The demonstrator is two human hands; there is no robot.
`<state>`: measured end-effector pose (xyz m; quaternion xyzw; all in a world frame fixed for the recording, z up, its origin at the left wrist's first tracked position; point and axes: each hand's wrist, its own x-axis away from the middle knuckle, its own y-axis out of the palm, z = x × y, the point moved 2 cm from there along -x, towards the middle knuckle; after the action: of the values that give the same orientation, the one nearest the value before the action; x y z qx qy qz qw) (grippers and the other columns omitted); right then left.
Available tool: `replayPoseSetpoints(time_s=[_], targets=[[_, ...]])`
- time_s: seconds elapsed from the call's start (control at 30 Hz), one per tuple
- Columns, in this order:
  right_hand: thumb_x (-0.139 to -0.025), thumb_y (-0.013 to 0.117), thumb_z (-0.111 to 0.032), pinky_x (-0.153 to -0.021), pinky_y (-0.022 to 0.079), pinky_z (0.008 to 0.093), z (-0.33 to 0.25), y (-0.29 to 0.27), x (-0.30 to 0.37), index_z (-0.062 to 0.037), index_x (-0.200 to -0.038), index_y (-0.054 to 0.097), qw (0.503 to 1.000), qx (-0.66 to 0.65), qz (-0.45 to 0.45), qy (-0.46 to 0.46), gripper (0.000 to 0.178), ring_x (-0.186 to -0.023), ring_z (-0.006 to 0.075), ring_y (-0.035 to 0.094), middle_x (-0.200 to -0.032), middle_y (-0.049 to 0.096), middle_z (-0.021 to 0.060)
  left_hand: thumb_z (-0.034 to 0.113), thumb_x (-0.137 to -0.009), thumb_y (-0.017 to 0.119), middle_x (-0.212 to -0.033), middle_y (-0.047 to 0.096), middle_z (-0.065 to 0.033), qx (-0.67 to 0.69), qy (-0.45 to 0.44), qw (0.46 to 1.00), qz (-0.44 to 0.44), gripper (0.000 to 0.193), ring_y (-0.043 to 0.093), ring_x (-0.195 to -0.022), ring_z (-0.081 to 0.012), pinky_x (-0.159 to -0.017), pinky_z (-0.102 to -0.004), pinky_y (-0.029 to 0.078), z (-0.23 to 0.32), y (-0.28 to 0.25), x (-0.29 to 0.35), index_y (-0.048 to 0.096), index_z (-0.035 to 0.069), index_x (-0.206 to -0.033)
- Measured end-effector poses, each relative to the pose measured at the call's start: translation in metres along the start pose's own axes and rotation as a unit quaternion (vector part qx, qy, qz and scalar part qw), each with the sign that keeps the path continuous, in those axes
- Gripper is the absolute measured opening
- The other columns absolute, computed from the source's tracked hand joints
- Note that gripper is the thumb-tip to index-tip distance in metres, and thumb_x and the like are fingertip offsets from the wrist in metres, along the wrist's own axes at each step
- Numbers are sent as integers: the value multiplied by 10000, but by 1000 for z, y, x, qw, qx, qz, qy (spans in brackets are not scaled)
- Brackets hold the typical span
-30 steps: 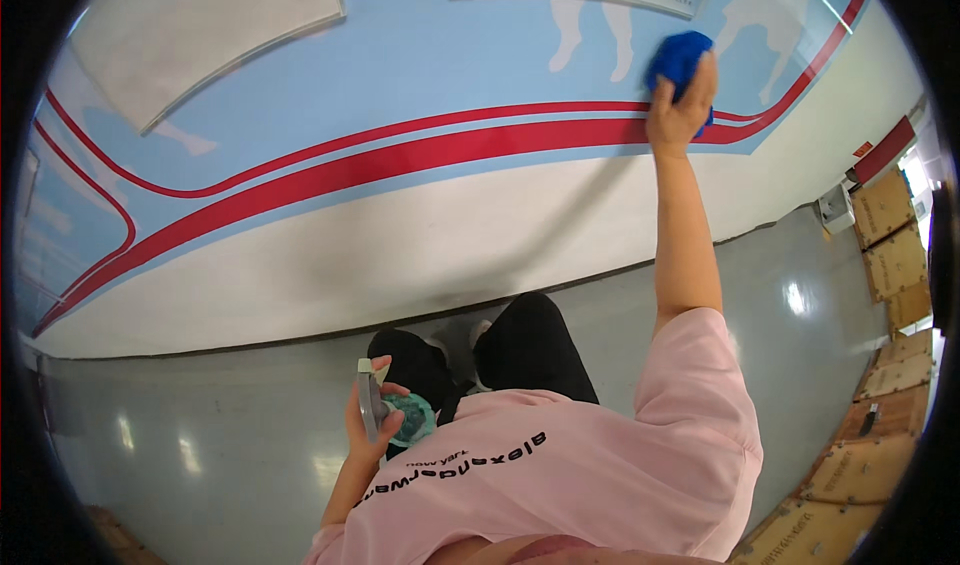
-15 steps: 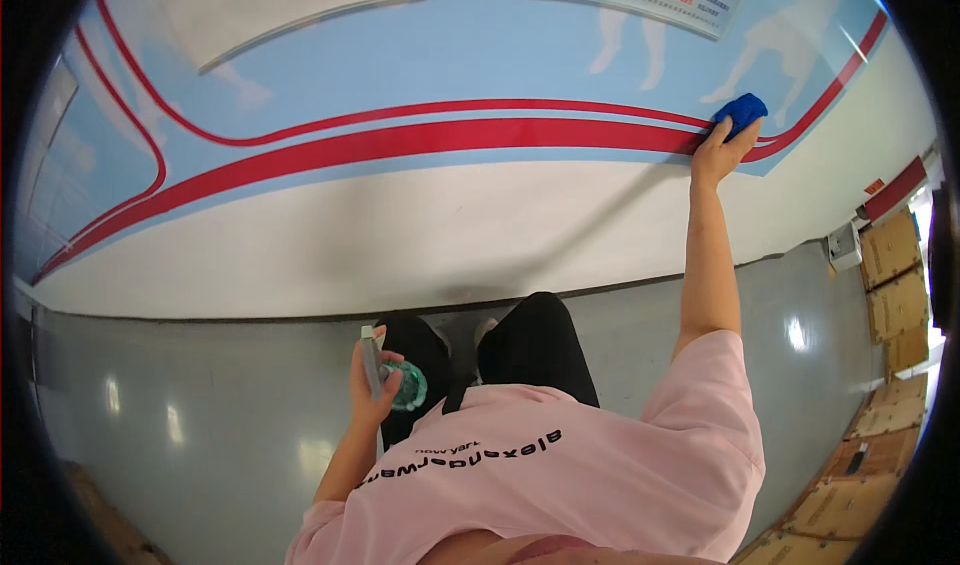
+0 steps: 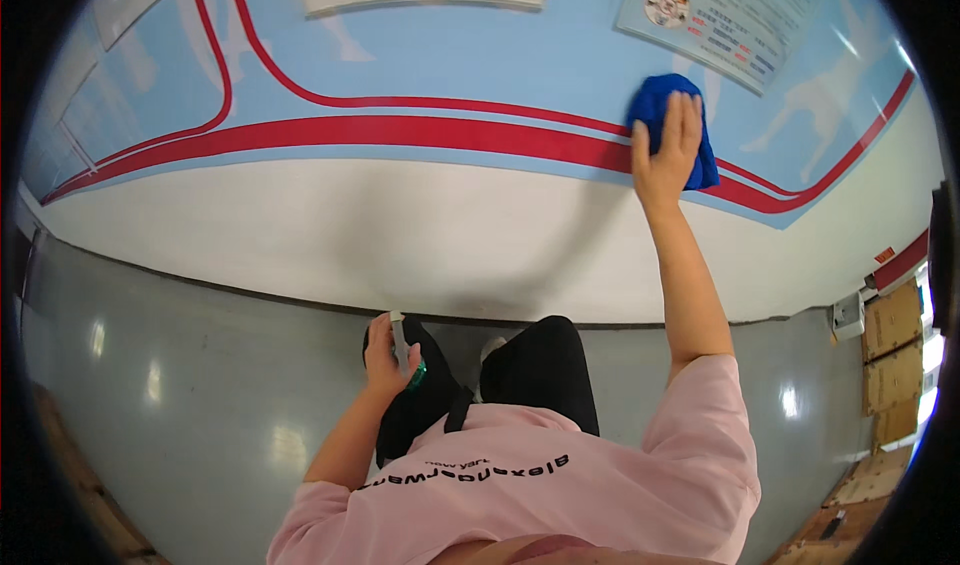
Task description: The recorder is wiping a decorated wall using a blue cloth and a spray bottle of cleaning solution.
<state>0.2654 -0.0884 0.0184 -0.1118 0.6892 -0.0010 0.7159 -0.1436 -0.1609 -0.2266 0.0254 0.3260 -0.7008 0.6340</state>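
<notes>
Striped wall (image 3: pixel 400 133) backs blue cloth (image 3: pixel 656 95) under the outspread right hand (image 3: pixel 667 160), left hand (image 3: pixel 383 361) clasping a spray bottle (image 3: pixel 400 342)

The person is wearing a loose T-shirt (image 3: pixel 610 485) in pale pink. Its right sleeve (image 3: pixel 700 405) and left sleeve (image 3: pixel 325 510) are both running short, leaving the forearms uncovered. Across the front, bold black lettering (image 3: pixel 550 462) is forming a slightly curved line, upside down in this view, and a thinner, smaller line is sitting beside it. A narrow black strap (image 3: pixel 459 410) is showing at the shirt's hem. Plain black trousers (image 3: pixel 540 375) are covering the legs, and a greyish shoe (image 3: pixel 492 347) is peeping out between the knees.
</notes>
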Motion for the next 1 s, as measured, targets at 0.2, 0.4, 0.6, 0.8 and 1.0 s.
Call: replayPoseSetpoints(time_s=[0.2, 0.4, 0.6, 0.8, 1.0], targets=[[-707, 683, -91, -979, 386, 495, -90, 49, -56, -167, -1249, 593, 988, -26, -47, -145, 555, -1231, 309, 486, -1273, 555, 56, 106, -693, 708, -1181, 535, -134, -18, -22, 998, -58, 622, 623, -779, -266, -690, -350, 520, 8, 14, -10, 460, 72, -1262], [-721, 651, -47, -977, 410, 453, -192, 113, -77, -155, -1253, 566, 955, -96, -102, -260, 550, -1225, 270, 483, -1271, 546, 47, 128, -669, 725, -1264, 525, -135, 0, -60, 996, -64, 675, 658, -828, -269, -696, -353, 547, -2, 14, -2, 443, 79, -1280], [-799, 578, -47, -1053, 345, 431, -278, 177, -113, -78, -1251, 538, 921, -187, -106, -324, 455, -1271, 283, 422, -1283, 519, 81, 67, -677, 717, -1252, 525, -121, 48, -74, 995, -53, 680, 680, -800, -238, -677, -338, 554, -12, 3, -8, 422, 78, -1290], [-810, 541, -16, -1080, 313, 424, -335, 221, -116, -85, -1247, 535, 918, -205, -59, -334, 442, -1275, 278, 406, -1281, 509, 90, 68, -697, 705, -1238, 531, -122, 49, -70, 996, -36, 651, 684, -782, -228, -671, -326, 555, -14, 2, -6, 425, 79, -1285], [-840, 516, -77, -1116, 266, 425, -320, 215, -51, -86, -1311, 495, 894, -128, -152, -402, 472, -1319, 275, 376, -1367, 461, 78, 67, -709, 684, -1209, 549, -116, 56, -67, 996, -16, 622, 682, -775, -221, -677, -331, 554, -12, -2, 0, 436, 87, -1280]])
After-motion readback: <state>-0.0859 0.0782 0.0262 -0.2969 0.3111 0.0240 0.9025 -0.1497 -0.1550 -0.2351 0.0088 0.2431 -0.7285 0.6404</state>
